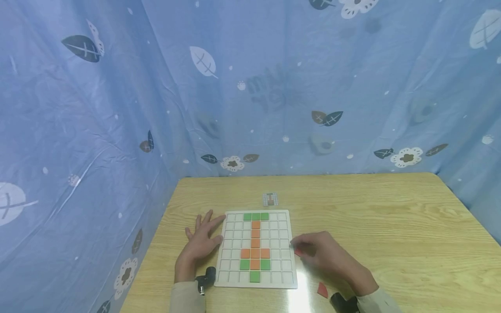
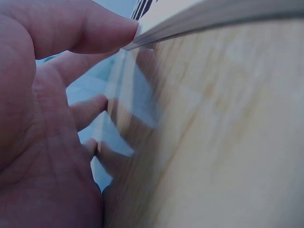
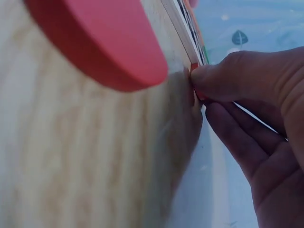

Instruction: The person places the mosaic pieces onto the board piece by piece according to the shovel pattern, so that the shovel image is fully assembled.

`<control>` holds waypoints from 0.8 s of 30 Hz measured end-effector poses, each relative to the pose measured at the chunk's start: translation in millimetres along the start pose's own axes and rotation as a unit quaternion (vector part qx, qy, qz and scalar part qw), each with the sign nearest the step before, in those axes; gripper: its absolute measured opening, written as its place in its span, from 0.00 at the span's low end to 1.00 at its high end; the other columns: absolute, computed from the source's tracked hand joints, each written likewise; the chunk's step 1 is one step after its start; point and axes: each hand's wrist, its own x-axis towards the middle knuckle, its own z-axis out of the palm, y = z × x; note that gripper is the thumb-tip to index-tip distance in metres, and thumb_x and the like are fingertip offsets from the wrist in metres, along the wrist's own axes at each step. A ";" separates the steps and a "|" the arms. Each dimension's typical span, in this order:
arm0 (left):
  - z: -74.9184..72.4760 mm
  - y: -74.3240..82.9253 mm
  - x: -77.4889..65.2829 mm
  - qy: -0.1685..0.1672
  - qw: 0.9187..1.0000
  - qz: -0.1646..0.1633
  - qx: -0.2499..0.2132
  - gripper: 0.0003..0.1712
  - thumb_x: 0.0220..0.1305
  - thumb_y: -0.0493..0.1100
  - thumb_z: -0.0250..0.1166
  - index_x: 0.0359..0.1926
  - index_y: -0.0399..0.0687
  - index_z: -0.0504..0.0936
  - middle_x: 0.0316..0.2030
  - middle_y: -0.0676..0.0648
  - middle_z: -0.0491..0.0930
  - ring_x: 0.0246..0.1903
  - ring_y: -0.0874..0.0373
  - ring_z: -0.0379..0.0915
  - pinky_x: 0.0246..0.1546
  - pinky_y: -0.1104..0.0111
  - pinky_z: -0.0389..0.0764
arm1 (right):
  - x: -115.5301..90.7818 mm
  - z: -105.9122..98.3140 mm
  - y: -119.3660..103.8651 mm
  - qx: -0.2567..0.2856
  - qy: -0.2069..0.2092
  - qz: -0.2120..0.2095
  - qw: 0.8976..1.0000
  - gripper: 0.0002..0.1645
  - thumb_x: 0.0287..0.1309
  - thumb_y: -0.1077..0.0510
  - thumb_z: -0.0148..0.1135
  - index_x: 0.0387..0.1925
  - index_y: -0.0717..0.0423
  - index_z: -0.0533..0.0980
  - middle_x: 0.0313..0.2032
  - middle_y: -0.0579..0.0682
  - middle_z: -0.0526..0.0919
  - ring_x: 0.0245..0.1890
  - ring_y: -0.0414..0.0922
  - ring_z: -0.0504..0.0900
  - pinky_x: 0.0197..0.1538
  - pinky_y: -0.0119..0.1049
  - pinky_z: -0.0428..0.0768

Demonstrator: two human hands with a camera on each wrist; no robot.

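Note:
A white grid board [image 1: 278,255] lies on the table, its cells partly filled with green square tiles [image 1: 256,216] and orange square tiles [image 1: 255,242] forming an upright shape. My left hand [image 1: 201,244] rests at the board's left edge, fingers spread, with the thumb [image 2: 102,31] touching the rim. At the right edge my right hand [image 1: 322,254] pinches a small red piece [image 3: 194,67] between thumb and fingers, most of it hidden by them. A second red piece, quarter-round [image 1: 322,290], lies on the table nearer me and looms large in the right wrist view.
A small printed card [image 1: 270,199] lies behind the board. The wooden table [image 1: 391,226] extends to the right. A blue patterned curtain [image 1: 250,108] hangs behind and at the sides. Black wrist camera mounts [image 1: 206,279] sit low beside the board.

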 end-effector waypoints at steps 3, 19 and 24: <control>-0.3 0.9 -0.1 0.003 1.000 0.005 -0.002 0.39 0.68 0.39 0.66 0.80 0.61 0.75 0.89 0.37 0.45 0.87 0.28 0.21 0.73 0.23 0.10 | -0.2 0.8 0.0 -0.002 0.004 -0.006 1.000 0.16 0.64 0.65 0.74 0.49 0.45 0.91 0.46 0.36 0.93 0.47 0.33 0.88 0.56 0.37 0.90; -1.5 3.6 -3.5 0.002 1.000 0.008 -0.008 0.39 0.68 0.38 0.66 0.80 0.59 0.75 0.89 0.36 0.46 0.87 0.28 0.21 0.72 0.23 0.09 | -4.3 9.5 -5.2 0.006 0.010 -0.027 1.000 0.17 0.61 0.69 0.71 0.48 0.50 0.91 0.40 0.38 0.92 0.39 0.31 0.85 0.47 0.32 0.89; -0.9 2.7 -1.8 0.003 1.000 0.010 -0.005 0.39 0.68 0.38 0.65 0.80 0.59 0.75 0.89 0.36 0.46 0.87 0.28 0.21 0.72 0.23 0.10 | -3.2 12.7 -8.3 0.005 0.013 -0.036 0.999 0.18 0.61 0.71 0.69 0.47 0.51 0.91 0.38 0.40 0.92 0.36 0.31 0.83 0.42 0.31 0.87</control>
